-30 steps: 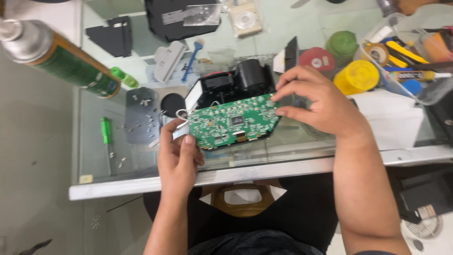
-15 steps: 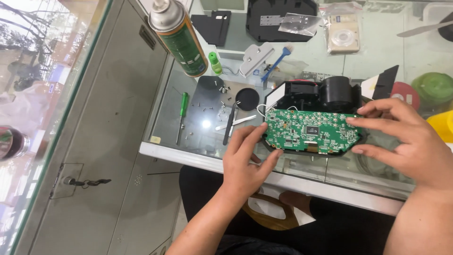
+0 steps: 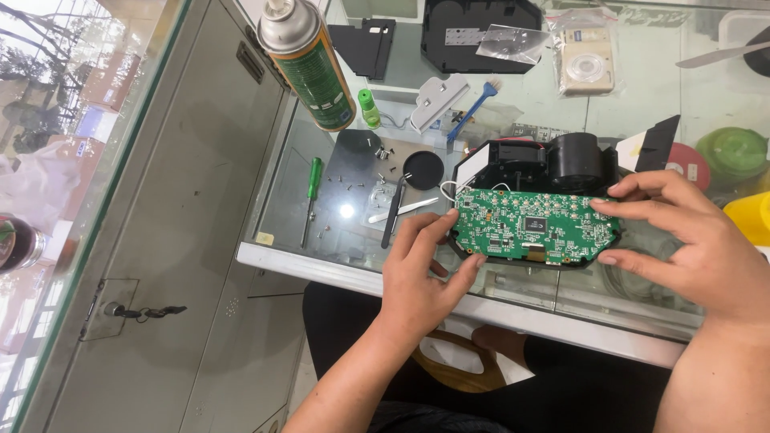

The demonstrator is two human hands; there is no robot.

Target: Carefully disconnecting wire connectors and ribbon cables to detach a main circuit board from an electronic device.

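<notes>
— While both hands steady it, where exactly does the green, oval-edged printed circuit board [image 3: 533, 228] sit?

— It lies flat on the black plastic device housing [image 3: 545, 164], between the two hands. The left hand [image 3: 417, 277] pinches its near-left edge, thumb under the rim and fingers curled over the top. The right hand [image 3: 694, 236] grasps the far-right edge with its fingertips.

— So how should it be handled well?

— I'd judge the edges are the safe place: keep fingers off the black square chip and small parts, and keep the board level. Thin white wires [image 3: 449, 188] run from its left corner, just beyond the left fingertips, so it should not be tugged.

— Anything close by to mind?

— Black tweezers [image 3: 391, 212] and loose small screws [image 3: 377, 164] lie just left of the left hand on the glass-topped counter [image 3: 353, 261]; a green-handled screwdriver [image 3: 311, 196] lies farther left.
</notes>
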